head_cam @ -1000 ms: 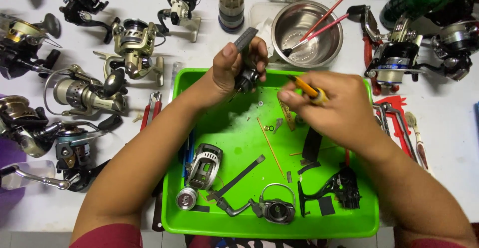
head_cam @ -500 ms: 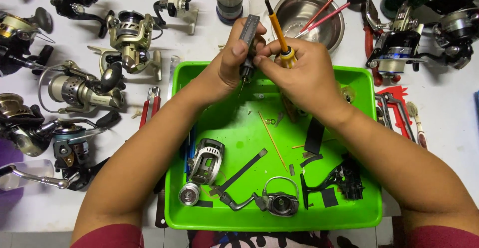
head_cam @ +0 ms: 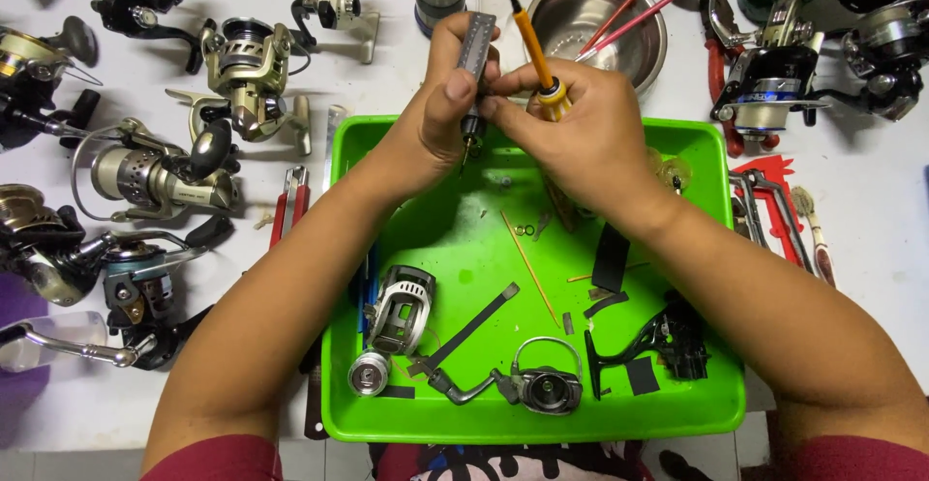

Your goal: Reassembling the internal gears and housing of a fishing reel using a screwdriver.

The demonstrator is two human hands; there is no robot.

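Green plastic formed the tray [head_cam: 697,142] under both hands, which met above its far rim. The left hand [head_cam: 440,118] was curled around a grey, flat-sided reel handle part [head_cam: 475,50], thumb pressed along its face, the piece held upright with its dark lower end [head_cam: 472,131] pointing down toward the tray. The right hand [head_cam: 581,137] was closed around a small screwdriver [head_cam: 532,41] with an orange shaft and yellow grip, its dark end sticking up past the knuckles; fingertips of the two hands touched just beside the grey part.

Loose reel pieces lay in the tray: a silver spool [head_cam: 370,373] and a silver rotor [head_cam: 402,309] near the left wall, a bail arm with line roller [head_cam: 542,384] at the front, a black reel body [head_cam: 673,336] to the right, and a thin orange stick [head_cam: 527,266] in the middle. Beyond the tray stood a steel bowl [head_cam: 605,16] holding red-handled tools. Several spinning reels [head_cam: 160,171] were spread over the white table [head_cam: 871,191] to the left, and red pliers [head_cam: 290,200] lay just beside the tray's left wall.
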